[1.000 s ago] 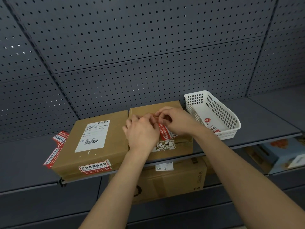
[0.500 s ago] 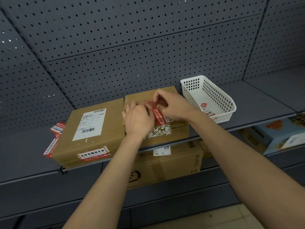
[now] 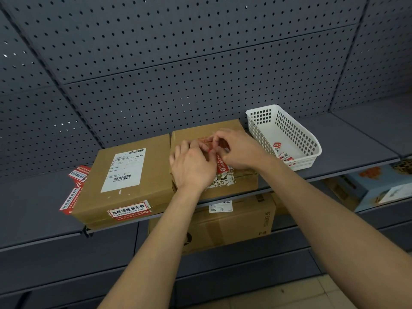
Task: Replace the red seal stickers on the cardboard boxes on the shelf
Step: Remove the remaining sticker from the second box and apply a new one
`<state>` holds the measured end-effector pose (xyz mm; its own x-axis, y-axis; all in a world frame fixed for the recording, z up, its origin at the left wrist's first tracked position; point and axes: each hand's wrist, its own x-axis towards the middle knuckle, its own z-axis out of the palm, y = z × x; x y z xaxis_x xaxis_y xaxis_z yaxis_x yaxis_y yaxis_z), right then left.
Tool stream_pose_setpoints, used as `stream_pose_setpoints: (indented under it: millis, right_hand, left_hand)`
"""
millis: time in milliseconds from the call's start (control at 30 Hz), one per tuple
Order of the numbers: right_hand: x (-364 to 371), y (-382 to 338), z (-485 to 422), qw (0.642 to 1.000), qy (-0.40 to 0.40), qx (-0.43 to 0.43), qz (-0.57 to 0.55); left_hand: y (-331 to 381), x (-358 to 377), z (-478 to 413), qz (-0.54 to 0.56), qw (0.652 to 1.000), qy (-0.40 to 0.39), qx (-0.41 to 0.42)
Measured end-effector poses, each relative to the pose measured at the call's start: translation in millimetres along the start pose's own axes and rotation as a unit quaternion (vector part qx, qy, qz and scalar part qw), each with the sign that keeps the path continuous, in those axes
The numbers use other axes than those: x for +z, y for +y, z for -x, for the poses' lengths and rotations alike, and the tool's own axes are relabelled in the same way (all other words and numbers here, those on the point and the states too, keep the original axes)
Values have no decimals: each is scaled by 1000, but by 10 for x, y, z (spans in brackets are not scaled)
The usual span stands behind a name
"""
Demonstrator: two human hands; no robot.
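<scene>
Two cardboard boxes lie side by side on the grey shelf (image 3: 33,206). The left box (image 3: 153,175) has a white shipping label and a red seal sticker (image 3: 129,211) on its front edge. On the right box (image 3: 243,186), my left hand (image 3: 191,168) and my right hand (image 3: 238,150) meet over a red seal sticker (image 3: 221,167). Both hands pinch the sticker with their fingertips; its upper part is hidden under my fingers. Torn white sticker residue (image 3: 223,180) shows just below it.
A white plastic basket (image 3: 296,139) with red stickers inside stands right of the boxes. Loose red stickers (image 3: 75,186) lie on the shelf left of the left box. Pegboard backs the shelf. More cardboard boxes (image 3: 234,221) sit on the shelf below.
Both hands have stayed on the red sticker on the right box, with small finger shifts. The camera view tilted, so the scene sits a little differently in the frame.
</scene>
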<state>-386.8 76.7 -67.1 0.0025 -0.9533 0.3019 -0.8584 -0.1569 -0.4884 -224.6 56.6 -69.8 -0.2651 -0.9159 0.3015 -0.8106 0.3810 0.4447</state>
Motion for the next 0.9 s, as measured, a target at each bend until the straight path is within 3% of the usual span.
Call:
stream_pose_setpoints:
  millis: [133,300,400,667,900]
  right_hand:
    - [-11,-23,47,1000,16,1,-11]
    - [91,-19,132,993,105,-23,51]
    - [129,-26,166,989,136,14,61]
    - [-51,-11,169,988,109,101,-26]
    - [-51,74,166,988,95,105,-67]
  left_hand:
    - [26,1,-27,0,1000,-10,-15]
    - [22,-29,-47,15,999,-38,-21]
    - [22,-43,-47,23,999,-43,-18]
    - [-1,-13,-46,32,999,-36,-2]
    - [-4,-3,-34,36,999,-27,5]
